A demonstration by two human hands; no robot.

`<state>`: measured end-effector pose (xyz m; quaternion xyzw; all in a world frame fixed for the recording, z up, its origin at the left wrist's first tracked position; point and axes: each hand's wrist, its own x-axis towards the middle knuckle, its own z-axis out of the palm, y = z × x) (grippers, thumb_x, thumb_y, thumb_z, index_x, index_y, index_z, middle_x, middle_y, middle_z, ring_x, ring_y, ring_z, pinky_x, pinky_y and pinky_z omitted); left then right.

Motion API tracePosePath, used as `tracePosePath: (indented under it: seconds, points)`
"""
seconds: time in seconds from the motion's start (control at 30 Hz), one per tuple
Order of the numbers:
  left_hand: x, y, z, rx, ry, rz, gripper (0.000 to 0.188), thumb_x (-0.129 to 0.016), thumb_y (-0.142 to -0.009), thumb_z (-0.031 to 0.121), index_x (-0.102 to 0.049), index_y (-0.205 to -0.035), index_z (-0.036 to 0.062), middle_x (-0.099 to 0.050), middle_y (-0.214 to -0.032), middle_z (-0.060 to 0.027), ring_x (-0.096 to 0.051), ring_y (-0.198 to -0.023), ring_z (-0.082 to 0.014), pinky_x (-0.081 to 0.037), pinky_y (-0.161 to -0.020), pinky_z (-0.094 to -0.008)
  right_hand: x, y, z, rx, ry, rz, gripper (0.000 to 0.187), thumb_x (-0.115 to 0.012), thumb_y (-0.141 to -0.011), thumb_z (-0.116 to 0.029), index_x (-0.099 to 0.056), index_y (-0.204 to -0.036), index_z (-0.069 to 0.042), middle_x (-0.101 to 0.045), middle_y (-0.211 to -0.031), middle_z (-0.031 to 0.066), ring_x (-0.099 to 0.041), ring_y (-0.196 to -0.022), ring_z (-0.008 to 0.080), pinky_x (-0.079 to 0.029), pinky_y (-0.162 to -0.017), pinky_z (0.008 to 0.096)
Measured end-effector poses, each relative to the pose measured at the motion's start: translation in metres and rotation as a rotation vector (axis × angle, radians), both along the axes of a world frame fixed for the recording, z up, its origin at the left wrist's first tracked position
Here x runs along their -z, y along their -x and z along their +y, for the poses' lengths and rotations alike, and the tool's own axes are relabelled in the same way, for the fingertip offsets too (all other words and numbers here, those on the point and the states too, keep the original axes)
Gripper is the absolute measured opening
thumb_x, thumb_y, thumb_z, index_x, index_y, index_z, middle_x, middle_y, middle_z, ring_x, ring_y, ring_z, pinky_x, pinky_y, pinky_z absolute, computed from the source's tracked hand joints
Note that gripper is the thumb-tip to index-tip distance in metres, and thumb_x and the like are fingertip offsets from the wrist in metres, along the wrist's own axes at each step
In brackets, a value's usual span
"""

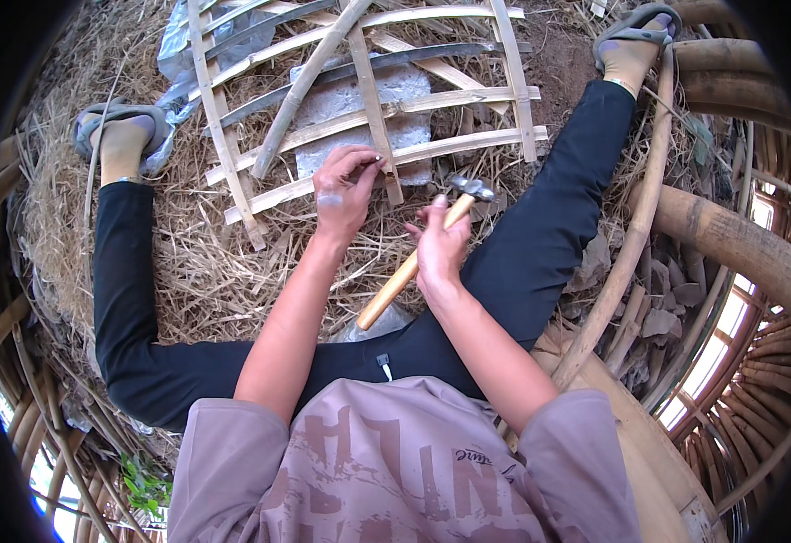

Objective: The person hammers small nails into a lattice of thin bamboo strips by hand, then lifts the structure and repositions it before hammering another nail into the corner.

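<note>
My right hand (442,242) is wrapped round the pale wooden handle of a hammer (390,298); its steel head points up and away to the right. Just left of it, my left hand (344,192) is closed in a pinch at the near end of a bamboo lattice (373,101). Something small and pale shows at those fingertips, too small to name. They are beside the lattice's middle upright slat, close to the nearest cross slat. Crossed strips and a diagonal pole make up the lattice, which lies over a grey stone slab (408,83). Hammer and lattice are apart.
Straw (205,299) covers the ground. My legs stretch out on both sides of the lattice. A clear plastic bag (171,54) lies at the far left. Thick bamboo poles (721,240) and broken stones (662,330) line the right side. Green leaves (147,484) show at lower left.
</note>
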<state>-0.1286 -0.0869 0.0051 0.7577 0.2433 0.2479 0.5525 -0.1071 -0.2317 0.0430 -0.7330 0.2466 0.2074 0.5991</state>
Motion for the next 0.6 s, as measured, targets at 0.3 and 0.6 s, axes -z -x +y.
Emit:
tracePosePath:
  seconds: [0.3,0.6]
  points:
    - [-0.003,0.000,0.003,0.036,-0.064,-0.029,0.012,-0.076,-0.082,-0.003,-0.075,-0.094,-0.0006,-0.073,-0.094,-0.0104,-0.068,-0.083,-0.0210,-0.054,-0.070,-0.0300,-0.071,-0.028,-0.019,-0.216,-0.168,-0.164,0.023,-0.048,-0.110,-0.033,-0.036,-0.102,-0.014,-0.042,-0.071,-0.0031,-0.042,-0.052,0.0032,-0.035,-0.040,0.0185]
    - [-0.005,-0.003,0.002,0.040,-0.053,-0.013,0.014,-0.076,-0.082,-0.005,-0.076,-0.095,-0.0008,-0.074,-0.094,-0.0109,-0.070,-0.081,-0.0194,-0.056,-0.072,-0.0302,-0.028,-0.083,0.015,-0.579,0.014,-0.292,0.033,-0.071,-0.096,-0.030,-0.060,-0.087,0.000,-0.062,-0.066,0.0087,-0.061,-0.062,0.0151,-0.050,-0.060,0.0343]
